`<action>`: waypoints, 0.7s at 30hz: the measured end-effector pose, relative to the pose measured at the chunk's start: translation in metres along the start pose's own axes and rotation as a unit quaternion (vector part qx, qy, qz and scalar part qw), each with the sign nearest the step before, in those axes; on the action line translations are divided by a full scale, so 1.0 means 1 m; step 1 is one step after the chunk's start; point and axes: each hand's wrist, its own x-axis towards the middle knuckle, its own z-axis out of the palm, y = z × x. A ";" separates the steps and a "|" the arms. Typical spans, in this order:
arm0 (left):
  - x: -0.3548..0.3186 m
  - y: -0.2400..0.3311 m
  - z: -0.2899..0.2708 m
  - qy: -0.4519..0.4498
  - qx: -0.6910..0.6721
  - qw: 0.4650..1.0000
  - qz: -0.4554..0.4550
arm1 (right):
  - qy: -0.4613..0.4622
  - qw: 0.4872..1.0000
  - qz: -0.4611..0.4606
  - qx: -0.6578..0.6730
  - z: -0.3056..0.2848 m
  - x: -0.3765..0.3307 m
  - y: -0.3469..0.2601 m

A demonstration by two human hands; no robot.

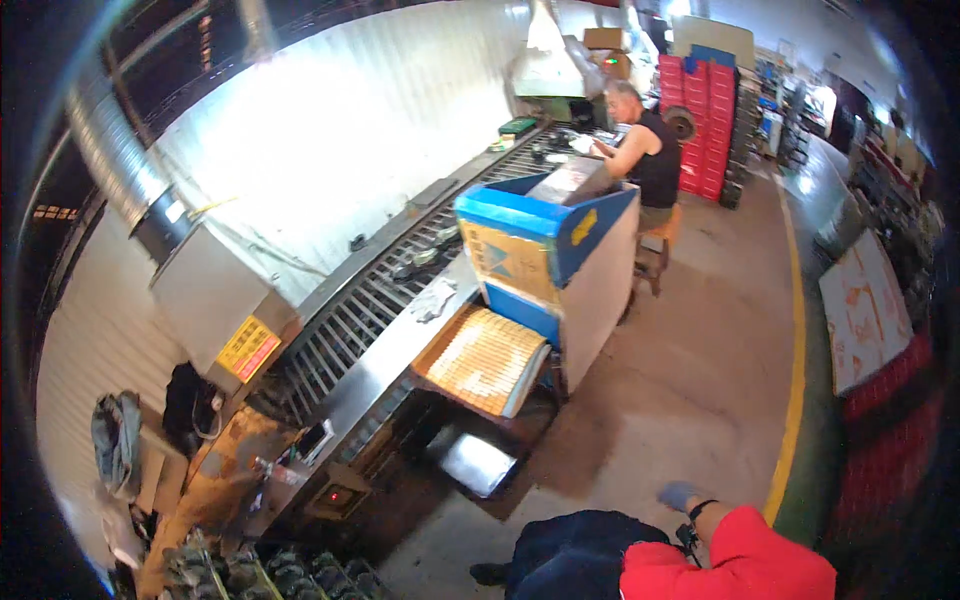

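My right hand (681, 496), in what looks like a grey-blue glove with a black band at the wrist, hangs low beside my body at the lower right. It is small and blurred, so its fingers cannot be made out, and no held thing shows near it. A red sleeve covers my upper arm, and my dark trousers (575, 555) show at the lower edge. My left hand is out of the picture. Nearest ahead stands a blue and grey machine housing (600, 290) with a sloping yellowish slatted chute (488, 355), well apart from my hand.
A roller conveyor (345, 335) runs along the white wall, with dark parts on it. A person (655, 150) in a black sleeveless top sits working beyond the housing. Red crates (700, 130) are stacked behind. A yellow floor line (795, 370) runs at right. Metal parts (270, 575) lie at lower left.
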 end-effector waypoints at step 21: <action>0.207 0.118 0.174 -0.277 -0.050 0.959 -0.027 | 0.126 0.916 0.046 0.378 0.133 -0.132 0.142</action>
